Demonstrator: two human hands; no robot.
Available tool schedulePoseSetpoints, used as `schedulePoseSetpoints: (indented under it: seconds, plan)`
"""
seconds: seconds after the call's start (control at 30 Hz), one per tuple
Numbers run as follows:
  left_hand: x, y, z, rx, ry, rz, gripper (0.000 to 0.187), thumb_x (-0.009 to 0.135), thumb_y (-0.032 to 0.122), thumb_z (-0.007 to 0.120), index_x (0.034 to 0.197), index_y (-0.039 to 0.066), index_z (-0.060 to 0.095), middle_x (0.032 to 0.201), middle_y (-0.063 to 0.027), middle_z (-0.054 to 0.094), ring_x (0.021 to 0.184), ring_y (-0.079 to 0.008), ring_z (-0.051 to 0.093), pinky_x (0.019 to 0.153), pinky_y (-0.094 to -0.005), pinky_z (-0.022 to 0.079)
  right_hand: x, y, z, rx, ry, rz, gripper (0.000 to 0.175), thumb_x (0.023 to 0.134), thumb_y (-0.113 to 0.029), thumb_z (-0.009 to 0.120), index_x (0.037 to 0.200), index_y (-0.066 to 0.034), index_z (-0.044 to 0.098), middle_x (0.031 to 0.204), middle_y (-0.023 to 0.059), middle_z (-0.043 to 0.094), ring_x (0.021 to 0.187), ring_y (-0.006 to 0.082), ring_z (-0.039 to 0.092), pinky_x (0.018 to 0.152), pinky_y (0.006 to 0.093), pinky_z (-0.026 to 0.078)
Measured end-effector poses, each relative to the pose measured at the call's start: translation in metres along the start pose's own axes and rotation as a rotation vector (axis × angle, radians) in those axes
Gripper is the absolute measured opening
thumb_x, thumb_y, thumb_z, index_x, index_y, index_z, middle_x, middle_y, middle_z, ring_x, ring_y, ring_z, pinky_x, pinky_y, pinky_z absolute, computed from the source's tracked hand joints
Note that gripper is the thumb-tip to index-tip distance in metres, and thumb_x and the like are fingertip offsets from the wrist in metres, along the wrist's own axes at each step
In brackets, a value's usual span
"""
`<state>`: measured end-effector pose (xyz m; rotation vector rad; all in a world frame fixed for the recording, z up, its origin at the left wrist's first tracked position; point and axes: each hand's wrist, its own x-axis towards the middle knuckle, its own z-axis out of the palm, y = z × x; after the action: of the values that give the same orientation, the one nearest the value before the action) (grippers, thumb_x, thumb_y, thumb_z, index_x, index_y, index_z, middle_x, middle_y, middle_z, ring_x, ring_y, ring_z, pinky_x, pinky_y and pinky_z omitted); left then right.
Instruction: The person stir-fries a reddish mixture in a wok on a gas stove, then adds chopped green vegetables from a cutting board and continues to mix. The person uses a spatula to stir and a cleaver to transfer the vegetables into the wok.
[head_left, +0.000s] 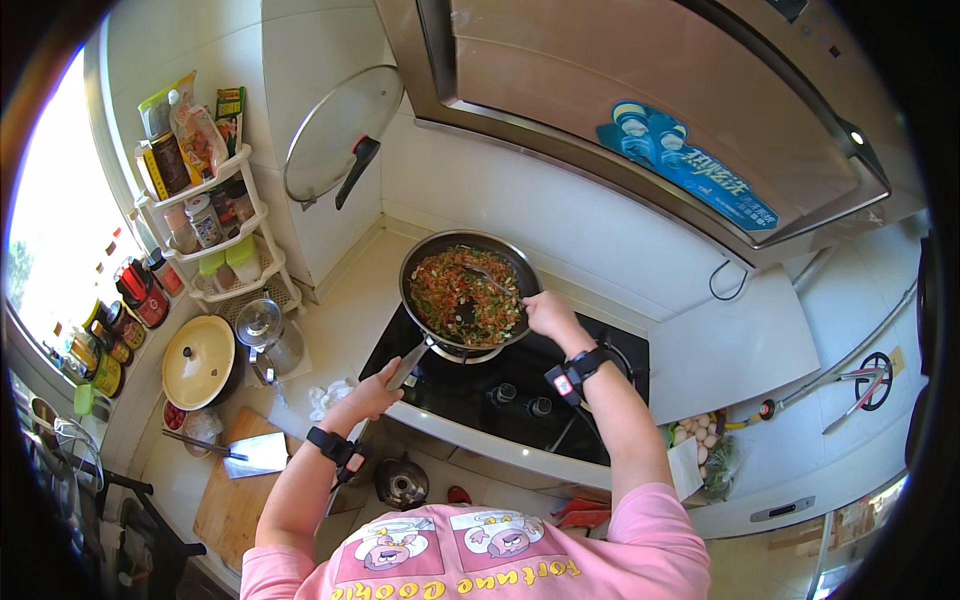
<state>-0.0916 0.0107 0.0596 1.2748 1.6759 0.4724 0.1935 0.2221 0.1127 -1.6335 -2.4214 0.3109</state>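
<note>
A frying pan (531, 279) with shredded orange and green food (457, 292) in it sits over the left burner of a black glass gas hob (450, 390). My left hand (377, 389) is closed around the pan's handle (409, 364), at the hob's front left. At the pan's right rim, my right hand (553, 314) grips a metal utensil (491, 278), whose far end lies in the food; its exact kind cannot be told. Both wrists wear black straps with small devices.
On the left stand a lidded pot (196, 360), a glass-and-metal pitcher (266, 330), a tiered spice rack (262, 225) and a cutting board (232, 495) with a cleaver (256, 455). A glass lid (341, 127) hangs on the wall. The range hood (600, 112) overhangs behind; eggs (701, 435) lie at right.
</note>
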Motion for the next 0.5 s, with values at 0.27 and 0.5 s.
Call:
schedulePoseSetpoints:
  seconds: [0.27, 0.5]
  plan:
    - [-0.003, 0.007, -0.004, 0.062, 0.031, -0.049, 0.073, 0.088, 0.023, 0.058, 0.15, 0.028, 0.02, 0.068, -0.0068, 0.053, 0.05, -0.0144, 0.048, 0.046, -0.0296, 0.043, -0.028, -0.002, -0.05, -0.225, -0.067, -0.242, 0.029, 0.079, -0.011, 0.057, 0.102, -0.0185, 0.072, 0.085, 0.0126, 0.069, 0.082, 0.0318, 0.066, 0.069, 0.0424, 0.054]
    - [-0.005, 0.003, -0.005, 0.047, 0.046, -0.025, 0.073, 0.087, 0.024, 0.059, 0.15, 0.029, 0.021, 0.066, -0.0056, 0.052, 0.05, -0.0134, 0.048, 0.046, -0.0285, 0.044, 0.01, -0.028, 0.002, -0.424, 0.103, -0.297, 0.029, 0.085, -0.011, 0.055, 0.109, -0.0204, 0.068, 0.082, 0.0136, 0.063, 0.077, 0.0308, 0.065, 0.063, 0.0427, 0.051]
